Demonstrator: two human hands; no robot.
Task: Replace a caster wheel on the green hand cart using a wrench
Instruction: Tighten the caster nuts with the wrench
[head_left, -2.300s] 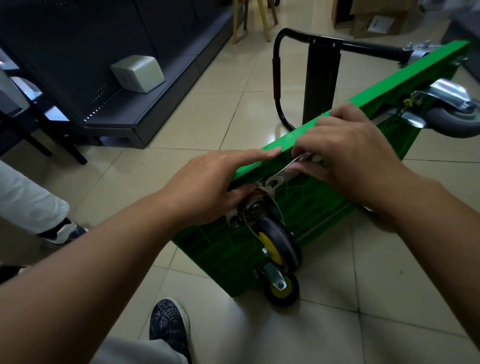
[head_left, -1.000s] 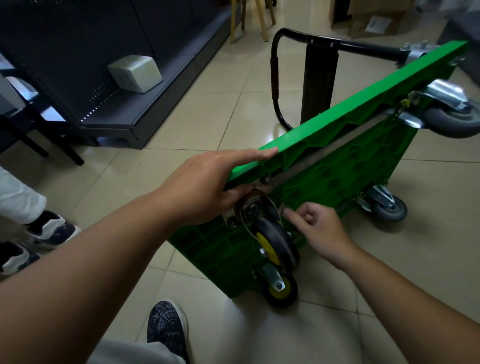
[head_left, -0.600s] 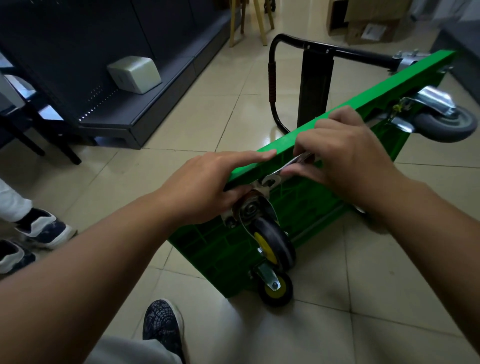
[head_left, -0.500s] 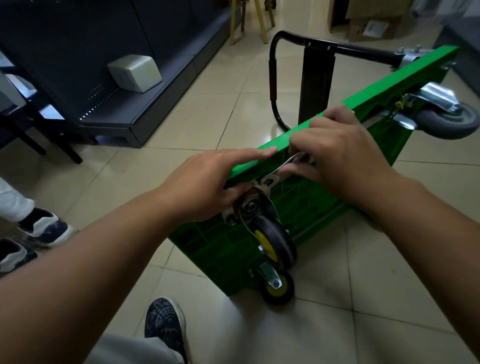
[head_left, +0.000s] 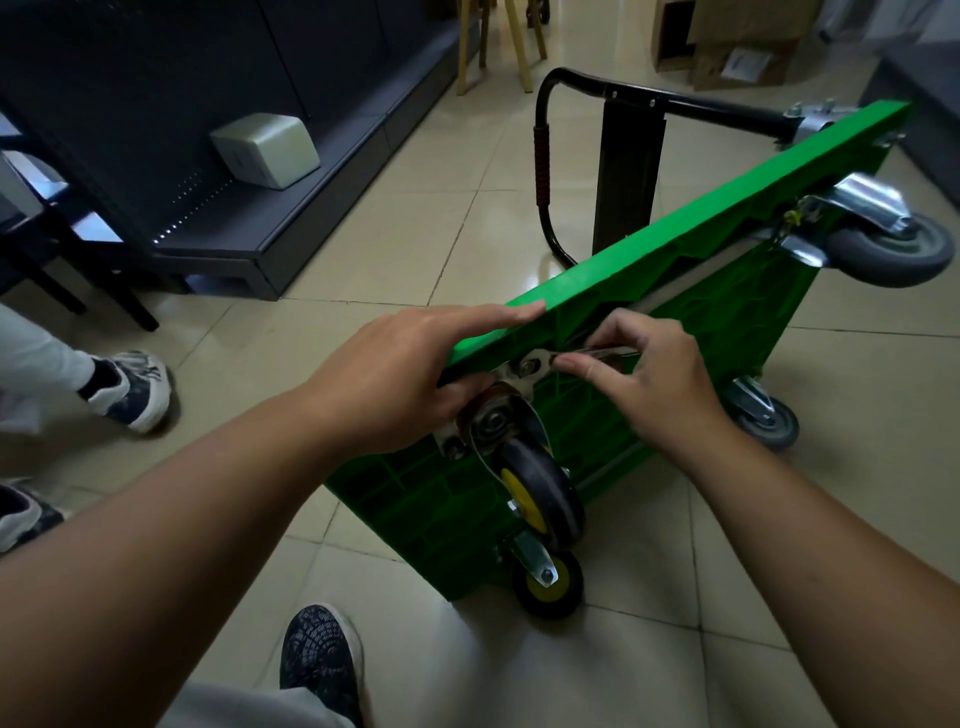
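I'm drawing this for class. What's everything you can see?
cart: one, green, tipped on its side, middle
black wheels: two, yellow hubs, cart's near end
grey wheels: two, cart's far end
wrench: one, silver, on bolt above black wheels
handle: one, black, behind cart
box: one, pale, on dark shelf, left
cardboard boxes: brown, top right, count unclear
sneakers: two, white and dark, far left
shoe: one, dark, bottom, the person's own
left hand: one, flat on cart's top edge
right hand: one, pinching the wrench

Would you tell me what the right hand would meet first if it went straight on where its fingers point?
The right hand would probably meet the caster plate first, where its wrench sits; the left hand lies just beyond.
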